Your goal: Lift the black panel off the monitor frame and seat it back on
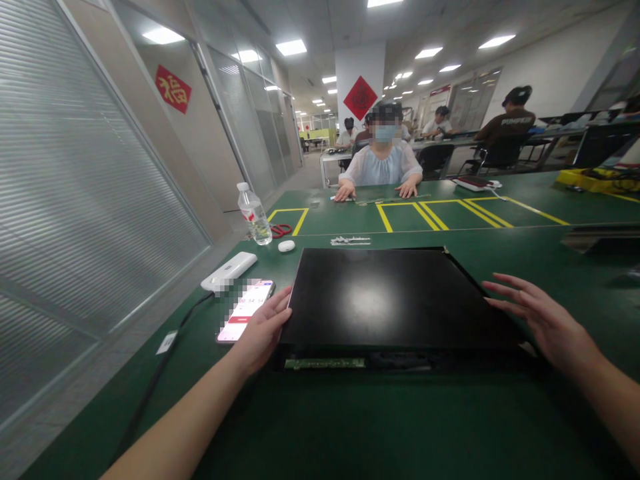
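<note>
A flat black display panel (390, 300) lies on the green table, with light glaring off its middle. Along its near edge runs a strip of green circuit board (325, 363). A dark frame or second layer shows past the panel's right and far edges. My left hand (265, 328) grips the panel's left edge, its fingertips partly hidden there. At the right edge is my right hand (547, 323), fingers spread and holding nothing; whether its fingertips touch the edge I cannot tell. A phone (247, 310) with a lit screen lies beside my left hand.
A white device (230, 271) with a black cable lies at the left, near a water bottle (255, 215), red-handled scissors (281, 230) and a small white case (287, 246). Thin pale strips (350, 241) lie beyond the panel. Opposite sits a co-worker (383, 163), hands on the table.
</note>
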The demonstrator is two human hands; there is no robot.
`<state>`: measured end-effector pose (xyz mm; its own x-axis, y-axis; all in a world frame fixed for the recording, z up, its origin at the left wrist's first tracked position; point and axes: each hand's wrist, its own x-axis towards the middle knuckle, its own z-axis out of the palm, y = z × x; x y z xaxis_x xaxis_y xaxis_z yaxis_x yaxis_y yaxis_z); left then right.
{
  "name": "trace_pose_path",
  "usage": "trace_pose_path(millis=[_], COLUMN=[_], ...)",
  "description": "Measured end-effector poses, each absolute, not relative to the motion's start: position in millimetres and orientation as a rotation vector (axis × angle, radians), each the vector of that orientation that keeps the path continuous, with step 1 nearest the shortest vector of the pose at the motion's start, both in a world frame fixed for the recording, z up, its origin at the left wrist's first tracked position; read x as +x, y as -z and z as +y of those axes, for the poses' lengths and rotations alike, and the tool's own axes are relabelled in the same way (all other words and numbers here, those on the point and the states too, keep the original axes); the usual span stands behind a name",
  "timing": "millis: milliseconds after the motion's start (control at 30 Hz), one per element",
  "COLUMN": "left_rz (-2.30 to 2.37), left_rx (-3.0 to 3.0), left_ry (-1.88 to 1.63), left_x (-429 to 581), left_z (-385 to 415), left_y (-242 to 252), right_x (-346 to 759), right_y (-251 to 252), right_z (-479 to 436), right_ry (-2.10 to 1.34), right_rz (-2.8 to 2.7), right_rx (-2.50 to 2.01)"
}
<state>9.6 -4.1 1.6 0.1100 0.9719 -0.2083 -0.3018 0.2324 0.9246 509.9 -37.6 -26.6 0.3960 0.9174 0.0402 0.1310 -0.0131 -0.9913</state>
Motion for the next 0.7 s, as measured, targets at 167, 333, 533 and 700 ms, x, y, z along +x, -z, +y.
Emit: trace_pose_path(millis=[167, 333, 533, 700], left_rz=[1.033, 1.038, 1.073, 1.107], left_rx=[0.857, 0.860, 0.860, 0.871], left_ry=[-1.090, -1.083, -1.045, -1.030], left_x=[11.7, 13.4, 14.1, 19.2], left_z=[-3.8, -3.1, -4.1, -3.5], left_y=[-4.8, -5.0, -4.6, -7.1], right_x=[510.3, 501.6, 498.7, 501.9], right_y=[29.1, 23.8, 26.6, 32.6], right_z=[-37.0, -40.7, -41.9, -41.2], right_ry=[-0.829, -0.781, -0.659, -0.606], right_rz=[-1.039, -1.099, -1.263, -1.373], right_rx=[-1.512, -1.564, -1.645, -1.685])
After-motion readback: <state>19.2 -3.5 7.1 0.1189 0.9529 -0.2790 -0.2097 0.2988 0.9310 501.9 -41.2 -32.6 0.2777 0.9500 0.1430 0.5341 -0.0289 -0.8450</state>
